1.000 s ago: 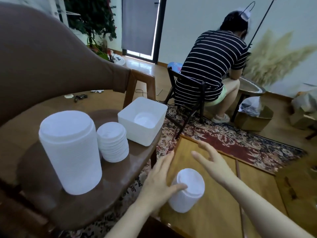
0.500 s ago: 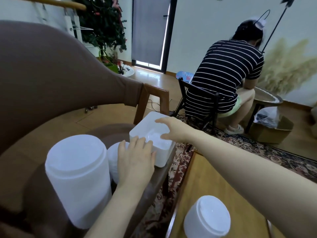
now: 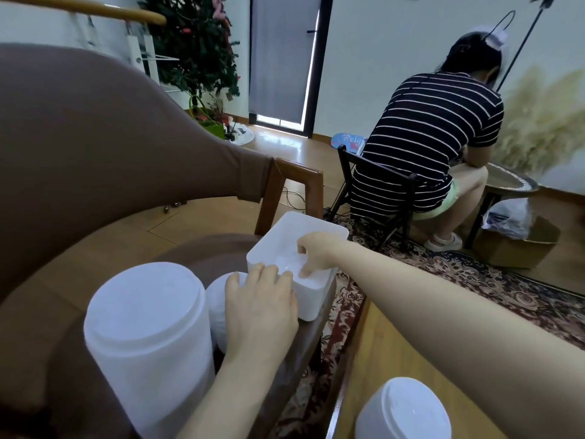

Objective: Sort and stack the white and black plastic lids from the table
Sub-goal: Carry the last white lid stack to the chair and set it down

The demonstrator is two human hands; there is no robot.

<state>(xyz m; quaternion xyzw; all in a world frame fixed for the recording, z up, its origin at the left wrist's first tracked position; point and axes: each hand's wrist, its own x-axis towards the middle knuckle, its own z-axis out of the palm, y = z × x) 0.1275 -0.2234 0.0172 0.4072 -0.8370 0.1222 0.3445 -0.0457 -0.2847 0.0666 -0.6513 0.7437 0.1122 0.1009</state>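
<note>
A white square bin (image 3: 314,300) stands on the brown chair seat (image 3: 202,248). My right hand (image 3: 316,252) reaches down into the bin, thumb and fingers curled round a white lid (image 3: 289,264) lying inside. My left hand (image 3: 259,299) rests flat on the bin's near rim, fingers straight. Under that hand a short stack of white lids (image 3: 217,299) is half hidden. A tall stack of larger white lids (image 3: 145,327) stands at the seat's near left. Another white lid stack (image 3: 402,410) sits on the wooden table (image 3: 380,359) at lower right. No black lids show.
The chair's brown padded back (image 3: 95,137) and wooden armrest (image 3: 294,182) rise behind the bin. A person in a striped shirt (image 3: 433,147) sits on a black chair facing away, on a patterned rug (image 3: 474,280). A cardboard box (image 3: 519,245) stands far right.
Both hands left the lid stack on the table and moved up left to the bin. The right hand has since dipped into the bin; the left settled on its near rim.
</note>
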